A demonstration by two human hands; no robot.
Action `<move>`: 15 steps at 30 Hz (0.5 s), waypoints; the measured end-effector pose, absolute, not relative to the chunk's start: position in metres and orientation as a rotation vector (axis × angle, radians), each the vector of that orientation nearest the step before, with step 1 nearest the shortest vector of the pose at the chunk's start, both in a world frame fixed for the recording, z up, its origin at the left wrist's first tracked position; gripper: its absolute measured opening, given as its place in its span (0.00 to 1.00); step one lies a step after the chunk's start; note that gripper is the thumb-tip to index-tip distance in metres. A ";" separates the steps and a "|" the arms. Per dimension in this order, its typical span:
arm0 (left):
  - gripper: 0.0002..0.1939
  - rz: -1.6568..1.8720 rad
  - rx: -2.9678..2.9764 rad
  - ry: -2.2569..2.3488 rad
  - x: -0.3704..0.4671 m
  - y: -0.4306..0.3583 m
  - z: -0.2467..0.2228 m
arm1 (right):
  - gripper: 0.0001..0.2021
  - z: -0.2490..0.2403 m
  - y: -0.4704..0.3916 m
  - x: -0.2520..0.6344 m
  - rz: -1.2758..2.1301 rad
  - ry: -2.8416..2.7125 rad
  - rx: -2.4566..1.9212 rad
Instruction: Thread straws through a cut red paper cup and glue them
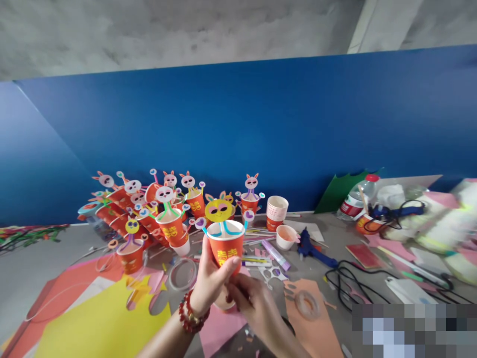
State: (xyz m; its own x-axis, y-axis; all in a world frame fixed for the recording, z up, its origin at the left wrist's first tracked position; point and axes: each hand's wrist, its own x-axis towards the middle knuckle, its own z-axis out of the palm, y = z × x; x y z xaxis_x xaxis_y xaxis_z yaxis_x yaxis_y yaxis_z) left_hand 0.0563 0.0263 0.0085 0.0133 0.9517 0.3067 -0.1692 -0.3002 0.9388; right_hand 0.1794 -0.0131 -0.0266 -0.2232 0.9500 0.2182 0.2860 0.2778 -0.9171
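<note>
So the red cup (223, 241) with the yellow face (218, 211) is up in the left hand (214, 273), fingers wrapped round its side, thumb across the front. Right hand (255, 298) is half curled just below, around 5 o'clock; can't tell if it's pinching anything. Elbow room's tight: bunny cups (170, 227) crowd 10 o'clock, a cup stack (276, 214) at 2, glue gun (315, 253) at 3. Yellow paper (104, 323) spreads at 8, and the blue wall (238, 124) backs the table's far edge at 12.
</note>
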 end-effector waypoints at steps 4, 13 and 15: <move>0.39 1.534 1.321 0.904 0.051 0.029 0.012 | 0.15 -0.036 -0.021 0.169 1.014 -1.803 -1.164; 0.39 1.531 1.322 0.877 0.049 0.029 0.012 | 0.12 -0.029 -0.018 0.179 0.794 -1.822 -1.152; 0.38 1.486 1.329 0.874 0.054 0.028 0.009 | 0.12 -0.024 -0.015 0.184 0.752 -1.783 -1.147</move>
